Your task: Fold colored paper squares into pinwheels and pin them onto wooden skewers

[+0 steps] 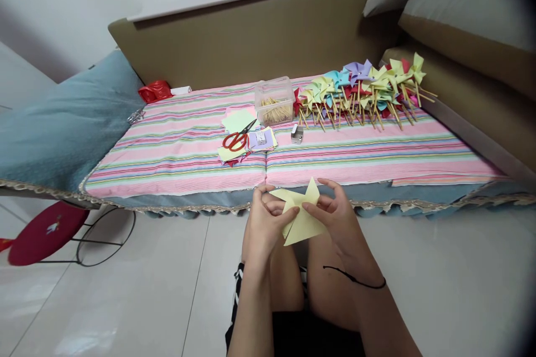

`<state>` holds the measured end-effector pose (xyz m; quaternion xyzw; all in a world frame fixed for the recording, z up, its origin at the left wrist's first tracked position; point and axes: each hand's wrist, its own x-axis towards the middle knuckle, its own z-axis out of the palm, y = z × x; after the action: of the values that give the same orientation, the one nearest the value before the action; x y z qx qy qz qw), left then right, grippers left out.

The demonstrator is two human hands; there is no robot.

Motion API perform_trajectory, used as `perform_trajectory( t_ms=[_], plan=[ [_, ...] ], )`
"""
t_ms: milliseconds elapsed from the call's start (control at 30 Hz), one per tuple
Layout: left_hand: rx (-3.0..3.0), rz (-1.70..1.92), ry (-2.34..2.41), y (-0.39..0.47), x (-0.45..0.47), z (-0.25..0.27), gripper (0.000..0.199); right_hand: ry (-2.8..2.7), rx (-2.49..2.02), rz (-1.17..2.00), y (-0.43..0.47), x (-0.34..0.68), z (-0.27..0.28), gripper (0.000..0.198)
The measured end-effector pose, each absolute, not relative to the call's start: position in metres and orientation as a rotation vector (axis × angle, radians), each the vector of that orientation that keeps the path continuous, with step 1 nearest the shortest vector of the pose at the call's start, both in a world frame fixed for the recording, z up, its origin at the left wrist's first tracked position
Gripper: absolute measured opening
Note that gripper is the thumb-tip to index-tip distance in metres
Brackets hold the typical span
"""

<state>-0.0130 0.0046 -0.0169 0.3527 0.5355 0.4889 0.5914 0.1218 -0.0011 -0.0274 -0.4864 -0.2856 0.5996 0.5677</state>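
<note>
Above my lap I hold a pale yellow paper pinwheel (pixel 305 226), partly folded, with its points sticking up and out. My left hand (pixel 268 220) pinches its left side, thumb pressed near the centre. From the right, my right hand (pixel 335 212) grips the paper with its thumb close to the other thumb. The fingers behind the sheet are partly hidden. Beyond my hands, on the striped cloth, lie red-handled scissors (pixel 235 141) across coloured paper squares (pixel 238 121). A small clear box (pixel 297 134) stands right of them.
A clear plastic tub (pixel 274 92) of wooden sticks stands at the back. Many finished pinwheels (pixel 359 72) on sticks are heaped to its right. A red plastic bag (pixel 154 91) lies far left. The striped cloth (pixel 184 148) covers the sofa seat; a red stool (pixel 48 234) stands lower left.
</note>
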Motion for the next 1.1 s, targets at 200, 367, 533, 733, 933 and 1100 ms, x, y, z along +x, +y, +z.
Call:
perform_trajectory(
  t_ms=[200,367,533,733,933,1100],
  plan=[
    [0.854,1.161,1.166,0.006,-0.015,-0.022,0.061,-0.719,-1.153,1.411,-0.001,0.122,-0.026,0.082],
    [0.899,1.126,1.154,0.005,-0.019,-0.018,0.060,-0.709,-1.149,1.431,-0.002,0.124,-0.029,0.084],
    [0.941,1.101,1.166,0.005,-0.020,-0.017,0.063,-0.738,-1.150,1.456,-0.002,0.125,-0.028,0.085],
    [0.725,1.332,1.261,0.010,-0.016,-0.023,0.062,-0.802,-1.094,1.271,0.000,0.147,-0.025,0.060],
    [0.519,1.522,1.285,0.013,-0.010,-0.019,0.062,-1.093,-0.941,1.326,-0.005,0.159,-0.023,0.027],
    [0.481,1.567,1.293,0.013,-0.008,-0.019,0.062,-1.246,-0.934,1.374,-0.001,0.148,-0.036,0.025]
  ],
)
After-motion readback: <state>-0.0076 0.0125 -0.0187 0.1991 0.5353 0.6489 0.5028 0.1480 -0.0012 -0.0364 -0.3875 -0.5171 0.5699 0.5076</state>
